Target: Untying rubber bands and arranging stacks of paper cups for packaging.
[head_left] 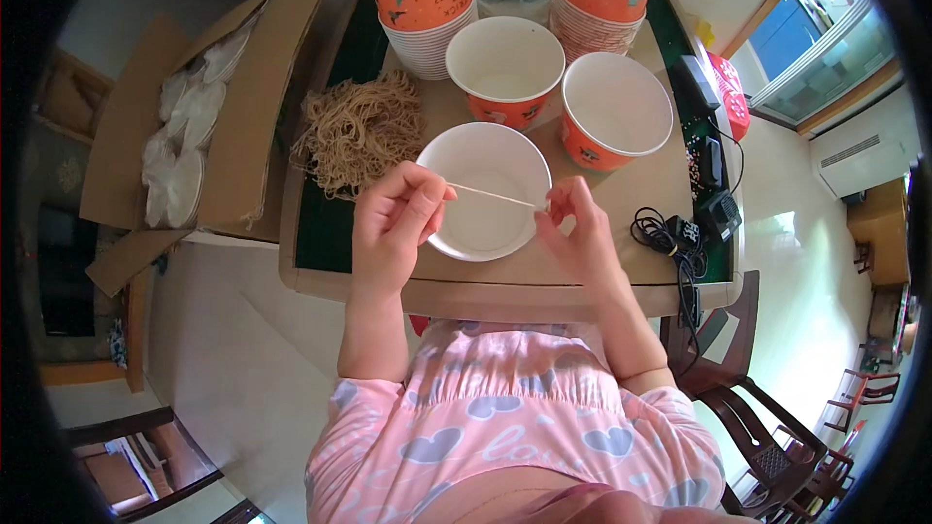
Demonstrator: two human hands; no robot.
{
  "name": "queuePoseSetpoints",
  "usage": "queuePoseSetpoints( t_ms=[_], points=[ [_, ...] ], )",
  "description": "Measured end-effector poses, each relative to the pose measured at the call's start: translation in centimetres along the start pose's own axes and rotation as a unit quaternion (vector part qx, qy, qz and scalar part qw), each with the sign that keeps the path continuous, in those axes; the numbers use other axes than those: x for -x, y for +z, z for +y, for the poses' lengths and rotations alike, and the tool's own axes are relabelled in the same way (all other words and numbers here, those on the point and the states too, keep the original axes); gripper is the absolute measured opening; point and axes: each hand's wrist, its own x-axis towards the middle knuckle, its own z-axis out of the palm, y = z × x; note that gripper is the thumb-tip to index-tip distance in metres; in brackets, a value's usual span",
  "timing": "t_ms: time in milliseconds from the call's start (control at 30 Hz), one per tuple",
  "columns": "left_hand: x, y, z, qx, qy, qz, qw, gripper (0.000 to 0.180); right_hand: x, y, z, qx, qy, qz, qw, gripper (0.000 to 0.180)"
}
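At the left of the frame an opened cardboard box (240, 126) holds stacked white round pieces (180, 150), seemingly in clear wrapping. Next, left of centre on the table (320, 283), lies a loose tangle of beige string (361, 134), just beyond the left hand and partly behind its fingers.

The left hand (398, 213), near the middle of the frame, has its thumb and forefinger pressed together on one end of a short pale strand (492, 196). The strand runs rightward from those fingertips, taut and sloping slightly down the frame, over the open mouth of a white-lined paper bucket (485, 233). At upper centre a stack of orange-and-green paper buckets (427, 44) stands behind, with a single orange bucket (505, 112) to its right and a second stack (597, 10) beyond.

The right hand (581, 233), right of centre, pinches the strand's other end between thumb and fingertips, by the white-lined bucket's right rim. Above it in the frame sits another orange bucket (616, 107). Farther right lie a coiled black cable (675, 238) and a black power adapter (720, 214); a dark chair (752, 432) fills the lower right.
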Motion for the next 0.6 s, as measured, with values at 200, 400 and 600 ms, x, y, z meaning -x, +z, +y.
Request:
queuePoseSetpoints(
  t_ms=[200, 400, 600],
  points=[
    [0.3, 0.7, -0.7, 0.044, -0.025, -0.029, 0.998, 0.015, -5.7, -0.4, -0.5, 0.100, -0.040, -0.057, 0.993, 0.019],
    [0.3, 1.0, -0.8, 0.063, -0.065, -0.059, 0.994, 0.015, -9.8, -0.1, -0.6, 0.203, -0.128, -0.078, 0.968, 0.012],
    [0.1, 1.7, -2.3, 0.115, -0.086, -0.084, 0.986, 0.016, -7.5, -0.6, -3.4, 0.119, -0.197, 0.025, 0.973, 0.010]
  ],
)
